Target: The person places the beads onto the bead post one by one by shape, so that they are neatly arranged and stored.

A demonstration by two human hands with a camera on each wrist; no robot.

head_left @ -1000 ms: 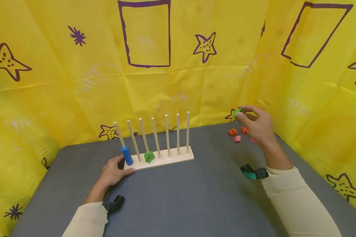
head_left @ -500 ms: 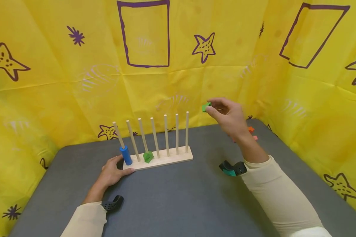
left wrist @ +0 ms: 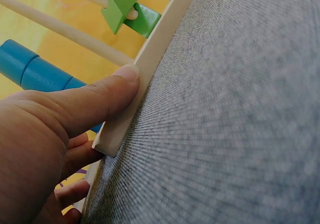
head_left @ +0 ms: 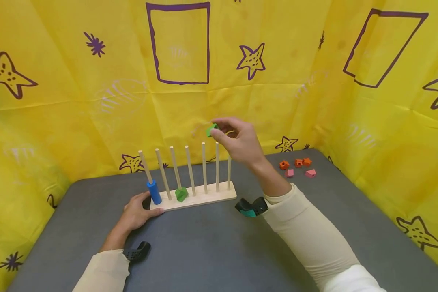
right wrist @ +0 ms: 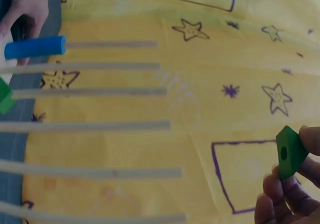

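Observation:
A wooden peg board [head_left: 204, 198] with several upright pegs stands on the table. Blue cylinders [head_left: 154, 192] are stacked on its leftmost peg, and green blocks [head_left: 181, 194] sit low on the third. My left hand [head_left: 136, 211] grips the board's left end; in the left wrist view the thumb [left wrist: 112, 92] lies along the front edge, with other fingers partly hidden behind. Raised above the pegs near the board's right part, my right hand [head_left: 241, 142] pinches a green triangular block [head_left: 211, 130]. A hole in that green block [right wrist: 290, 154] shows in the right wrist view.
On the table's right side lie several orange blocks [head_left: 299, 163] and two pink blocks [head_left: 310, 173]. Yellow patterned cloth [head_left: 182, 105] hangs behind and beside the grey table [head_left: 204, 251]. The pegs [head_left: 204, 168] rise tall below the right hand.
My right hand has carried the green triangular block leftward from above the loose blocks to over the pegs. The loose blocks are uncovered again. My left hand keeps its grip on the board.

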